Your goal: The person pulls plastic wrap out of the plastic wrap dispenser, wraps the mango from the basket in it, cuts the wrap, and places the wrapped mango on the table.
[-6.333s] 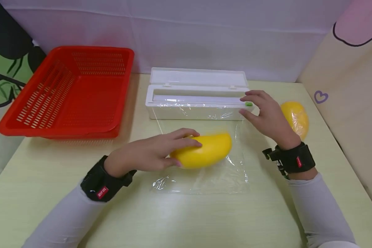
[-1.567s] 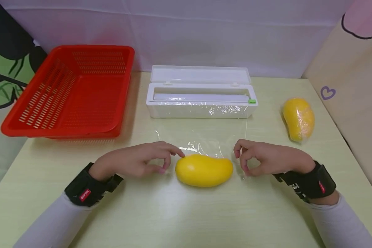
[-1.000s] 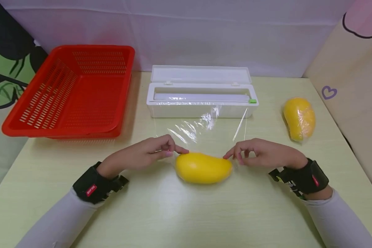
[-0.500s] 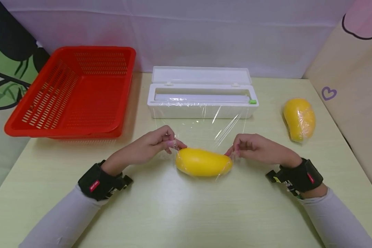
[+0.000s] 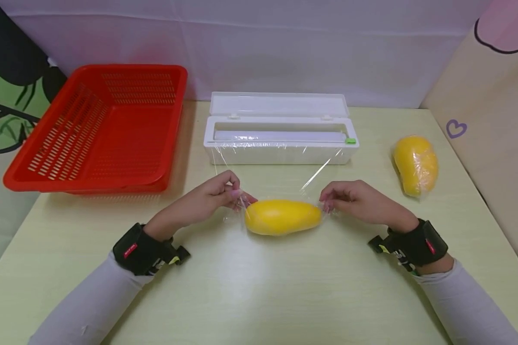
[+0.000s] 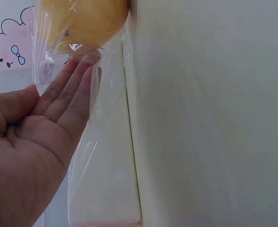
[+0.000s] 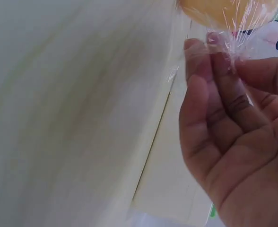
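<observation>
A yellow mango (image 5: 282, 216) lies on the table, rolled in clear cling film (image 5: 280, 177) that stretches back to the white dispenser box (image 5: 279, 136). My left hand (image 5: 224, 196) pinches the film at the mango's left end. My right hand (image 5: 343, 200) pinches the film at its right end. In the left wrist view the left hand's fingers (image 6: 77, 80) touch film below the mango (image 6: 82, 21). In the right wrist view the right hand's fingers (image 7: 221, 56) and thumb pinch gathered film beside the mango (image 7: 229, 9).
A red perforated basket (image 5: 99, 127) stands at the back left. A second mango wrapped in film (image 5: 416, 164) lies at the right, near a beige panel (image 5: 492, 120). The dispenser's lid stands open at the back.
Both hands took hold of the film beside the mango and rolled the mango away from me toward the dispenser, drawing the film round it.
</observation>
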Demonstrator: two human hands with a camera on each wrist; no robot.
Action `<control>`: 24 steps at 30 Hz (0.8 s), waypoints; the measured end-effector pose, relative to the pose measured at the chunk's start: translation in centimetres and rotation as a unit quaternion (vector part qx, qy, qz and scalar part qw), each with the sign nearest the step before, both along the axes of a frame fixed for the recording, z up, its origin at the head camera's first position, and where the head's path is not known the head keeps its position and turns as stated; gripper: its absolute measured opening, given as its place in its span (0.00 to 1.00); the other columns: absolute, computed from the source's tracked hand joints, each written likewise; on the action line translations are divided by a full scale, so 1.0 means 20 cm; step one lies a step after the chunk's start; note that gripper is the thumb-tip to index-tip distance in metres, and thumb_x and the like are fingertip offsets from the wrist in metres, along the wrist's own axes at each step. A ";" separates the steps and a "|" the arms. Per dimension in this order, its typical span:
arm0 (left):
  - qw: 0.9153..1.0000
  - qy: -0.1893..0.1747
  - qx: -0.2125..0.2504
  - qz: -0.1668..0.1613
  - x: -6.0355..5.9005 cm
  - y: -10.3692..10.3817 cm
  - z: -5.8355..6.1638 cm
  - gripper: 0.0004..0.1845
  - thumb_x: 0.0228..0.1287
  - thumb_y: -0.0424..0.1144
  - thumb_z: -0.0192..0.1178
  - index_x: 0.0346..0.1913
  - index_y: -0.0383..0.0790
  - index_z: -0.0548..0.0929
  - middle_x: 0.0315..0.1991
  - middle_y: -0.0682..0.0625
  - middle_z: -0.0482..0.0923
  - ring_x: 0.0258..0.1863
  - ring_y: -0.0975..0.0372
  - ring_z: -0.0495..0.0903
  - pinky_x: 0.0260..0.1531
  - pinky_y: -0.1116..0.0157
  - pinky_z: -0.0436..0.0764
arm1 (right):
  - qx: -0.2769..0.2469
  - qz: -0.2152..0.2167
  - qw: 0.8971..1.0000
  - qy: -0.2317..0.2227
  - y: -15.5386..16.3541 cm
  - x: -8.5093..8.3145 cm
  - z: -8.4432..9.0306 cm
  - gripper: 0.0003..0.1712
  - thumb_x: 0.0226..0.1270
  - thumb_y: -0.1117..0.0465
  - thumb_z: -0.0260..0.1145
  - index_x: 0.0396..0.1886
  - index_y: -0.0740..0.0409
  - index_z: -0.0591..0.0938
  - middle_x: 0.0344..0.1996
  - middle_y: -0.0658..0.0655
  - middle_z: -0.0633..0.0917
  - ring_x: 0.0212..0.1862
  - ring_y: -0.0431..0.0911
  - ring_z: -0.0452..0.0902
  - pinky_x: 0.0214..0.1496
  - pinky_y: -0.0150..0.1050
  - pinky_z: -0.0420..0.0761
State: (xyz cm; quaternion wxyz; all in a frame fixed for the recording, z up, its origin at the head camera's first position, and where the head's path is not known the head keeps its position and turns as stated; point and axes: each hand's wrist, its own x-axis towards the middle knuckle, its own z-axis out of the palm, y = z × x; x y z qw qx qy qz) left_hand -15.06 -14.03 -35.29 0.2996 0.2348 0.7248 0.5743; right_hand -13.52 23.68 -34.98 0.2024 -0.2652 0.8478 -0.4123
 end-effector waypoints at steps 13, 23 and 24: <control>0.999 -0.027 -0.011 0.028 -0.04 -0.03 -0.03 0.05 0.78 0.32 0.47 0.47 0.34 0.63 0.56 0.38 0.82 0.56 0.52 0.82 0.57 0.58 0.78 | 0.130 -0.007 0.990 0.050 -0.03 0.01 0.02 0.10 0.70 0.71 0.60 0.41 0.55 0.86 0.32 0.47 0.85 0.37 0.43 0.77 0.41 0.34 0.79; 0.998 0.006 -0.027 0.051 -0.05 -0.02 -0.03 0.05 0.76 0.31 0.50 0.47 0.33 0.66 0.54 0.38 0.81 0.54 0.50 0.80 0.50 0.62 0.82 | 0.175 -0.014 0.976 0.127 -0.06 0.02 0.01 0.12 0.67 0.71 0.62 0.48 0.59 0.84 0.41 0.50 0.85 0.42 0.45 0.79 0.47 0.43 0.81; 0.999 0.005 -0.021 0.045 -0.05 -0.02 -0.03 0.05 0.76 0.32 0.50 0.47 0.33 0.67 0.56 0.39 0.81 0.56 0.51 0.79 0.52 0.60 0.81 | 0.168 -0.017 0.976 0.137 -0.07 0.02 0.02 0.15 0.67 0.71 0.61 0.52 0.59 0.82 0.46 0.52 0.85 0.45 0.46 0.79 0.49 0.45 0.81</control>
